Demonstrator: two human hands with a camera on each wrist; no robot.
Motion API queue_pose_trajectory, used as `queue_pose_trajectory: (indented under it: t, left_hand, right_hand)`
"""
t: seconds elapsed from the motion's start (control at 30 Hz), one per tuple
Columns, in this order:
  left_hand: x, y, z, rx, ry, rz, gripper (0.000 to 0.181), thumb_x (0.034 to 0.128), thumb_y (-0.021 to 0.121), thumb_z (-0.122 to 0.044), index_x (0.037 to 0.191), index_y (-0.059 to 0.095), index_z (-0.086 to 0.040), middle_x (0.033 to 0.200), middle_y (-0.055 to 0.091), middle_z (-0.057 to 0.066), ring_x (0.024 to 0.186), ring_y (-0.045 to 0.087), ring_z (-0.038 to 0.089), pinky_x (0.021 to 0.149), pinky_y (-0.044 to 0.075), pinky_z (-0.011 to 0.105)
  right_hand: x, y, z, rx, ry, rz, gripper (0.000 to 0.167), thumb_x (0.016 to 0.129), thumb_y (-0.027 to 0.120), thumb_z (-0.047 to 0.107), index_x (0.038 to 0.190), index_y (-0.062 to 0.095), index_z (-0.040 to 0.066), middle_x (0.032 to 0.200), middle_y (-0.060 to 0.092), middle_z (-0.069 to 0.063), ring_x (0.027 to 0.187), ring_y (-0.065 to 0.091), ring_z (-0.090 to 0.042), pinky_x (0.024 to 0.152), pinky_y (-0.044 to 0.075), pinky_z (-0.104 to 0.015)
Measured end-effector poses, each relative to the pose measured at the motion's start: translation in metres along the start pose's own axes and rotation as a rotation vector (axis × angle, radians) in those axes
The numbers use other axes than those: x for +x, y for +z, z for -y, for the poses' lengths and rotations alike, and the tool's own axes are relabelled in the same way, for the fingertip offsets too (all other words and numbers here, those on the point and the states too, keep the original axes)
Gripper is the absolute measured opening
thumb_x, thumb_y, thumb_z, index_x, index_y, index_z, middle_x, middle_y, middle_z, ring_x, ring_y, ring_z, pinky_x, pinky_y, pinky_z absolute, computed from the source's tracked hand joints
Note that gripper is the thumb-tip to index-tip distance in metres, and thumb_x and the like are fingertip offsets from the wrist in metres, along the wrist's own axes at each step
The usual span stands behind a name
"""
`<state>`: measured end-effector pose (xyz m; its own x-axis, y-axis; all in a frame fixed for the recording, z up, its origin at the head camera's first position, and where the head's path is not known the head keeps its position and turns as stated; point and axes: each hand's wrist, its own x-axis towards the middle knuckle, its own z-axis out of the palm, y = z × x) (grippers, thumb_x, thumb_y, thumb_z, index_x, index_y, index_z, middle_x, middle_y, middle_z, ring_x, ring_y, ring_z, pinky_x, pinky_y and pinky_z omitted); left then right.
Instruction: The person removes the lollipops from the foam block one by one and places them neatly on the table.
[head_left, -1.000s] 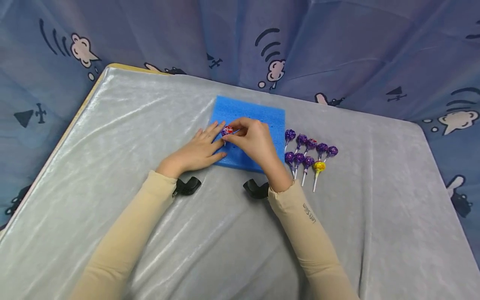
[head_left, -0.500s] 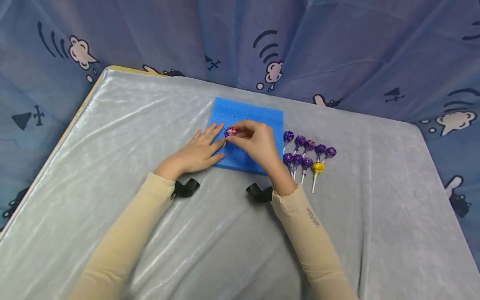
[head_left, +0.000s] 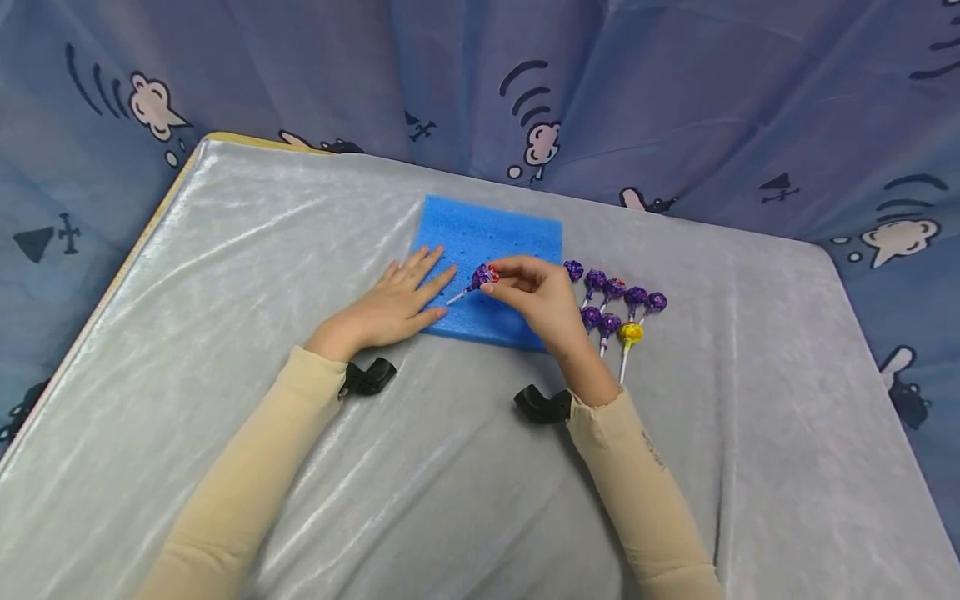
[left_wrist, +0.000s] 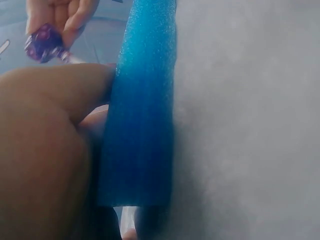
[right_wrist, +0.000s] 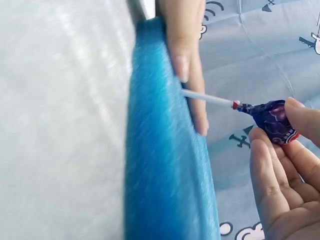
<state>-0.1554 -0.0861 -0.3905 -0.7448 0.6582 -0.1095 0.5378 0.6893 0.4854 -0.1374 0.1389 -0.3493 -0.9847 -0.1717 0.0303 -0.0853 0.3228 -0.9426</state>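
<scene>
A blue foam block (head_left: 491, 221) with small holes in its top lies on the table. My left hand (head_left: 390, 304) rests on its left part, fingers spread and straight. Over the block, my right hand (head_left: 546, 304) pinches the wrapped head of a purple and red lollipop (head_left: 482, 277) between thumb and fingers. The white stick (right_wrist: 207, 97) slants down toward the foam close to the left thumb. In the right wrist view its tip meets the foam's upper face; whether it goes in, I cannot tell. The left wrist view shows the foam's side edge (left_wrist: 140, 125) beside the left thumb.
Several purple-wrapped lollipops (head_left: 636, 297) lie in two rows right of the foam, partly hidden by the right wrist. One yellow lollipop (head_left: 632, 333) lies among them. A grey cloth (head_left: 450, 467) covers the table; a patterned blue curtain (head_left: 337, 75) hangs behind.
My right hand has moved right and slightly toward me with the lollipop. The lollipop now tilts, its stick showing toward the lower left. My left hand has stayed on the foam.
</scene>
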Motion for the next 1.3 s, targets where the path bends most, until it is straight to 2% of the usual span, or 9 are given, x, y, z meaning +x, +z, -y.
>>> queue_pose_trajectory:
  t: [0.37,0.57,0.7,0.83,1.07,1.3]
  left_hand:
    - [-0.002,0.0,-0.002,-0.012,0.003,-0.002,0.061,0.1019,0.035,-0.038,0.153,0.012,-0.014,0.158,-0.008,0.01,0.142,-0.014,0.024,0.112,-0.003,0.052]
    - [-0.001,0.0,-0.002,-0.018,0.018,-0.011,0.061,0.102,0.036,-0.037,0.153,0.012,-0.013,0.157,-0.009,0.011,0.142,-0.014,0.025,0.112,-0.003,0.053]
    - [-0.001,-0.001,-0.002,-0.018,0.018,-0.009,0.061,0.102,0.036,-0.037,0.153,0.012,-0.012,0.157,-0.008,0.012,0.142,-0.013,0.026,0.111,-0.002,0.054]
    - [-0.001,-0.002,-0.002,-0.015,0.021,-0.011,0.062,0.102,0.037,-0.035,0.152,0.012,-0.01,0.157,-0.008,0.013,0.142,-0.013,0.027,0.111,-0.002,0.055]
    - [-0.003,-0.001,0.0,-0.007,0.02,-0.017,0.062,0.102,0.036,-0.036,0.153,0.011,-0.011,0.157,-0.009,0.013,0.142,-0.013,0.027,0.111,-0.003,0.053]
    - [-0.002,0.0,-0.001,-0.009,0.024,-0.007,0.063,0.102,0.037,-0.036,0.153,0.01,-0.011,0.157,-0.009,0.013,0.142,-0.014,0.026,0.111,-0.003,0.053]
  right_hand:
    - [-0.011,-0.013,-0.003,0.035,0.031,-0.017,0.029,0.082,0.073,0.006,0.108,0.067,-0.006,0.088,0.069,-0.004,0.077,0.066,-0.008,0.072,0.051,-0.023]
    - [-0.018,-0.026,-0.002,0.072,0.011,-0.051,0.028,0.082,0.072,0.002,0.108,0.066,-0.008,0.085,0.068,0.001,0.077,0.065,-0.01,0.073,0.052,-0.023]
    - [-0.019,-0.035,-0.001,0.055,0.0,-0.049,0.029,0.082,0.072,0.002,0.108,0.066,-0.008,0.084,0.067,0.003,0.077,0.065,-0.01,0.073,0.052,-0.024]
    - [-0.019,-0.043,0.001,0.032,-0.004,-0.051,0.029,0.082,0.072,0.004,0.108,0.066,-0.008,0.084,0.068,0.003,0.076,0.066,-0.01,0.072,0.052,-0.024]
    - [-0.02,-0.059,0.002,0.097,-0.003,-0.063,0.028,0.082,0.072,0.002,0.107,0.066,-0.009,0.082,0.069,0.001,0.074,0.066,-0.013,0.074,0.053,-0.025]
    - [-0.024,-0.073,0.001,0.119,-0.02,-0.101,0.024,0.081,0.07,-0.002,0.104,0.066,-0.009,0.079,0.068,0.004,0.071,0.065,-0.014,0.073,0.053,-0.024]
